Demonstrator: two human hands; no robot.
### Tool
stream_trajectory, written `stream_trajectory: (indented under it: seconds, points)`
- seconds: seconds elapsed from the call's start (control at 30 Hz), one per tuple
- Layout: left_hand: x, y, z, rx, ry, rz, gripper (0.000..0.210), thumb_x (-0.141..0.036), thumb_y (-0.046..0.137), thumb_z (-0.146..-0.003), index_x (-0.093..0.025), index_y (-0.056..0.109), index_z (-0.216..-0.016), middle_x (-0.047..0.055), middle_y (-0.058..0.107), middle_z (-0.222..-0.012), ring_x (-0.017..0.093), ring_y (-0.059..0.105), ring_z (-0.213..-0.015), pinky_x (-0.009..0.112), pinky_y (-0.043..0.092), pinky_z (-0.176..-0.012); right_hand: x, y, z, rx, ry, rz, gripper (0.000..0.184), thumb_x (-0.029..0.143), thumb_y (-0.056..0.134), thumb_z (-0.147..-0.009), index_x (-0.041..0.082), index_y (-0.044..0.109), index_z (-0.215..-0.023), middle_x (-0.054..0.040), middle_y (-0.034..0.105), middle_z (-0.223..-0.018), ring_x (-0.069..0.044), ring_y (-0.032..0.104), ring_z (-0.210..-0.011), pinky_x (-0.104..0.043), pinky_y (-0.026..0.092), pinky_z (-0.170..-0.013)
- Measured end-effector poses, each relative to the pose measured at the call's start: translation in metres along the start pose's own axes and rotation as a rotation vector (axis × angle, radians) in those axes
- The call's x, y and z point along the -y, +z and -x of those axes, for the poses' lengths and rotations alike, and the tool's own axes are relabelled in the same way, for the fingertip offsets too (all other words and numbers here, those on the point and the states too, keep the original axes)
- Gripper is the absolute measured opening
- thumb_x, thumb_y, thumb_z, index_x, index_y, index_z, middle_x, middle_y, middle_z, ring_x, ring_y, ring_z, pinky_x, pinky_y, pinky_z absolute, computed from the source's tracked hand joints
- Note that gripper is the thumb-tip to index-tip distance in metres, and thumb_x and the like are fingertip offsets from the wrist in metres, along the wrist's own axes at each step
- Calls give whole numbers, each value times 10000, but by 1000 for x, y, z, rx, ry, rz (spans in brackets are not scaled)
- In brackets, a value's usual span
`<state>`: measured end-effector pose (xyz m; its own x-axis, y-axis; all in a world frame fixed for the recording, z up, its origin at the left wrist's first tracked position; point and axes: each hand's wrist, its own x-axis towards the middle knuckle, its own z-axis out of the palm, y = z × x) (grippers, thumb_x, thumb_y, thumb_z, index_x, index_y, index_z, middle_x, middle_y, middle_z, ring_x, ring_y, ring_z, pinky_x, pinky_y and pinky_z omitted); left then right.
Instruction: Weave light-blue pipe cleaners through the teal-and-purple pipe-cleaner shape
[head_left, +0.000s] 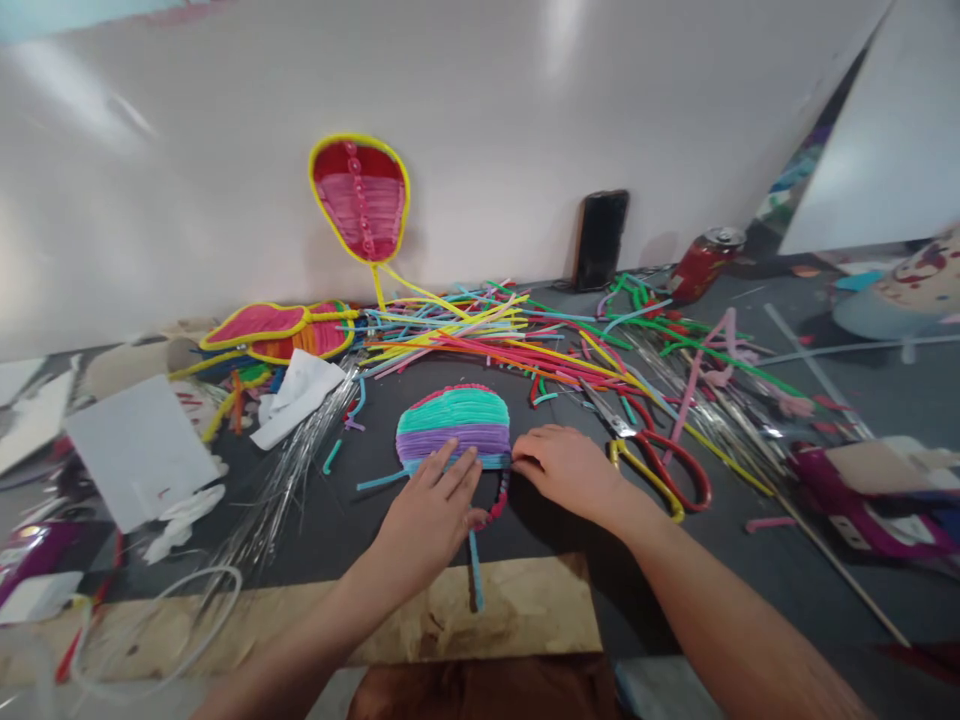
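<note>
A flat piece of pipe cleaners (pixel 454 410), with rows of teal, purple and blue and a red top edge, lies on the dark table. My left hand (pixel 435 505) rests over its lower part, fingers stretched out flat and thumb beside a curved, beaded-looking dark and red strand (pixel 501 497). My right hand (pixel 564 468) is closed at the piece's right edge, fingertips pinched where the blue pipe cleaner row meets that strand. What exactly sits between those fingertips is partly hidden. A loose light blue pipe cleaner end (pixel 476 570) sticks out below my left hand.
Scissors (pixel 645 450) lie right of my right hand. Behind is a pile of coloured pipe cleaners (pixel 457 325). A pink, yellow-edged shape (pixel 361 200) and a phone (pixel 601 240) lean on the wall, near a red can (pixel 701 268). A wooden board (pixel 525 610) lies in front.
</note>
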<state>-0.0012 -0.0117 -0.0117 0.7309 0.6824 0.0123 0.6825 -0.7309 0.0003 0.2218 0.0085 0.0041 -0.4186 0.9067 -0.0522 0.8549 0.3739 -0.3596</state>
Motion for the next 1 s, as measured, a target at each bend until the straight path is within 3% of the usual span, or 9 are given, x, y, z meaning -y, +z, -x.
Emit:
stream_trajectory:
  seconds: [0.2, 0.47, 0.7, 0.8, 0.9, 1.0]
  points:
    - [0, 8, 6, 8, -17, -3, 720, -611, 325, -867, -116, 376, -1388, 129, 366, -1470, 319, 242, -1382, 469, 296, -1070, -1, 5, -2, 4, 103, -77, 82, 247, 563, -852, 230, 632, -811, 3, 662, -823, -150, 602, -784, -250, 335, -629]
    - [0, 12, 10, 0, 0, 10, 772, -624, 315, -861, -99, 291, -1425, 141, 294, -1502, 303, 183, -1403, 464, 207, -1113, 7, 6, -2, 18, 151, -174, 91, 261, 558, -857, 212, 635, -857, -20, 679, -849, -160, 613, -790, -257, 391, -674]
    - [1, 12, 12, -20, -13, 59, 807, -619, 319, -862, -83, 196, -1452, 185, 275, -1499, 292, 151, -1413, 483, 201, -1113, 10, 10, -3, -72, 102, -341, 94, 229, 571, -836, 194, 636, -895, -42, 681, -886, -174, 606, -862, -288, 438, -761]
    - [0, 12, 12, -20, -18, 81, 829, -634, 314, -853, -84, 172, -1457, 186, 273, -1499, 285, 150, -1414, 478, 193, -1116, 11, 10, -2, -109, 161, -421, 146, 237, 551, -836, 193, 620, -956, -54, 688, -917, -181, 619, -838, -312, 453, -745]
    - [-1, 12, 11, -20, -28, 88, 841, -651, 309, -842, -76, 207, -1447, 193, 288, -1491, 293, 170, -1409, 483, 190, -1116, 7, 13, -4, -128, 219, -608, 244, 267, 556, -823, 198, 580, -1056, -69, 683, -1003, -188, 632, -882, -339, 466, -783]
    - [-1, 11, 11, -25, -35, 92, 839, -648, 311, -843, -51, 249, -1429, 212, 289, -1484, 306, 178, -1405, 494, 191, -1115, 2, 14, -7, -93, 250, -978, 290, 314, 580, -797, 185, 562, -1055, -80, 675, -1024, -183, 630, -953, -341, 471, -847]
